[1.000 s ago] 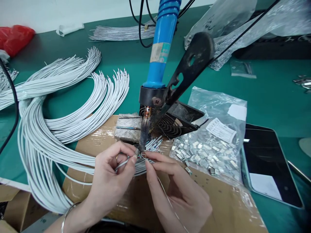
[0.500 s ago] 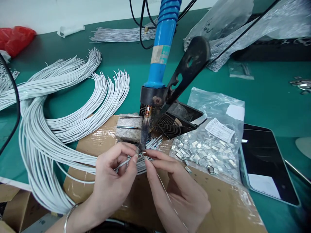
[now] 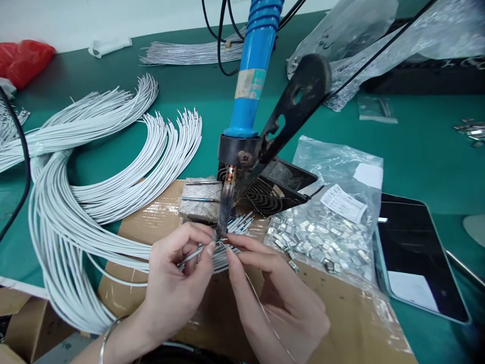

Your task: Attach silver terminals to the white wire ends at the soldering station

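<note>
A blue-handled soldering iron (image 3: pixel 250 65) hangs down in a black clamp, and its dark tip (image 3: pixel 226 212) reaches the spot where my fingertips meet. My left hand (image 3: pixel 174 273) pinches a white insulated wire (image 3: pixel 197 254) between thumb and forefinger. My right hand (image 3: pixel 276 288) holds a thin wire (image 3: pixel 261 313) at the same point, close to a tiny metal piece (image 3: pixel 222 242). Behind the hands fans a bundle of white wires (image 3: pixel 91 222) with stripped ends. The exact joint is partly hidden by my fingers.
My hands work over a cardboard sheet (image 3: pixel 151 227) on a green mat (image 3: pixel 417 151). A plastic bag of small metal clips (image 3: pixel 322 227) lies to the right, next to a dark tablet (image 3: pixel 417 253). A grey block (image 3: pixel 200 199) and a coiled iron stand (image 3: pixel 265 197) sit behind the iron tip.
Both hands stay at the iron's tip with only small finger shifts. The view has moved slightly.
</note>
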`<state>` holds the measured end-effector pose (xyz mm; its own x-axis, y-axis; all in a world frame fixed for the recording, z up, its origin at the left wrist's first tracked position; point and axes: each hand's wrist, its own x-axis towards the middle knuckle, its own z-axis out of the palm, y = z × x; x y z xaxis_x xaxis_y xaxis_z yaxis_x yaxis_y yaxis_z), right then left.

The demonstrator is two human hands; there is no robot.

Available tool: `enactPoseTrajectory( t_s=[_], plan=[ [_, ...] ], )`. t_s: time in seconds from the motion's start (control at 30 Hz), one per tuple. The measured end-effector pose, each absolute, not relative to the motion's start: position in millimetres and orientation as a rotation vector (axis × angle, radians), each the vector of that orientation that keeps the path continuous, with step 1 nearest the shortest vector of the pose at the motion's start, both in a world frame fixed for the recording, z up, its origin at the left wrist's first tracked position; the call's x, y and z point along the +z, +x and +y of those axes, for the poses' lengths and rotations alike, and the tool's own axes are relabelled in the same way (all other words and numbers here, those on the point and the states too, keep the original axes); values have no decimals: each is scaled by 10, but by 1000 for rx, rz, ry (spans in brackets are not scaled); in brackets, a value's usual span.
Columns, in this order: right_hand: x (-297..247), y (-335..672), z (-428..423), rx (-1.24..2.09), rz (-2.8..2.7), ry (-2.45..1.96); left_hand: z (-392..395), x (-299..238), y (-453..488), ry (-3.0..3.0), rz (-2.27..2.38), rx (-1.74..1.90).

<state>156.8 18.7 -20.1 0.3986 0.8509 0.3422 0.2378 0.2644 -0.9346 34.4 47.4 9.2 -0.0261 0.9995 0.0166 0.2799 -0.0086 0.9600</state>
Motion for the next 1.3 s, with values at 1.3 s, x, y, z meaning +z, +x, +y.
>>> enactPoseTrajectory(
  t_s=[1.3],
  plan=[
    [-233, 1837, 98, 602, -774, -1443, 351, 109, 295, 1196, 1410, 996]
  ],
)
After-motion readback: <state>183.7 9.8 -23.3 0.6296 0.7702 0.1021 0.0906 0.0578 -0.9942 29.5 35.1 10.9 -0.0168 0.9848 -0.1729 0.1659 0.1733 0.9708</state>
